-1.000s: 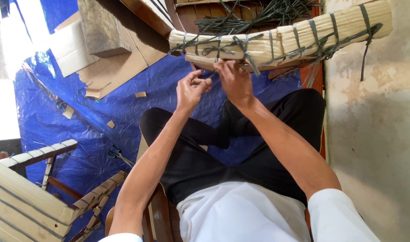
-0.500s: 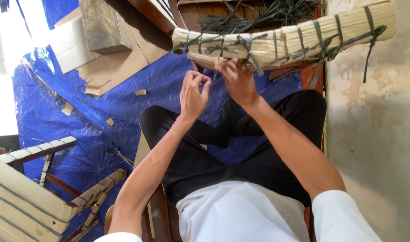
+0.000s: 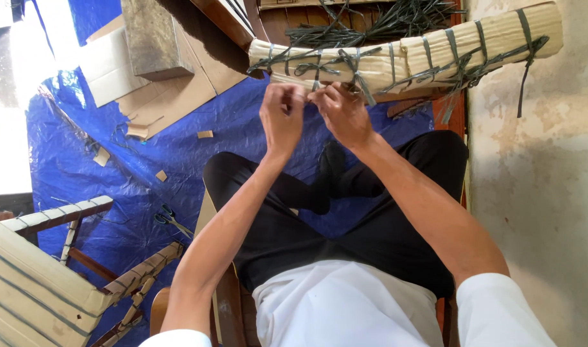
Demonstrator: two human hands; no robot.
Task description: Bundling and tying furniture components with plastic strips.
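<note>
My left hand [image 3: 282,117] and my right hand [image 3: 343,114] are up close together, fingertips almost meeting, just under the wrapped chair part [image 3: 403,58] — a long, pale piece swathed in corrugated cardboard and tied round with dark green straps [image 3: 355,67]. It lies crosswise just beyond my knuckles, running from above my left hand out well past my right. Both hands are pinched shut on something thin between them, most likely a strap end hanging from the bundle, though I cannot tell for sure what each one grips.

Beyond the bundle, past my right hand, sits a loose heap of the same dark straps [image 3: 397,19]. Off to the left of my left hand, flat brown sheets of cardboard [image 3: 172,96] lie on the blue tarp [image 3: 114,167], with a grey block [image 3: 149,38] resting on them and small cardboard scraps [image 3: 205,134] scattered nearby. Nearer me on the left — well apart from my hands — a pair of scissors [image 3: 172,220] lies on the tarp beside another cardboard-wrapped chair [image 3: 43,276], strapped the same way.
</note>
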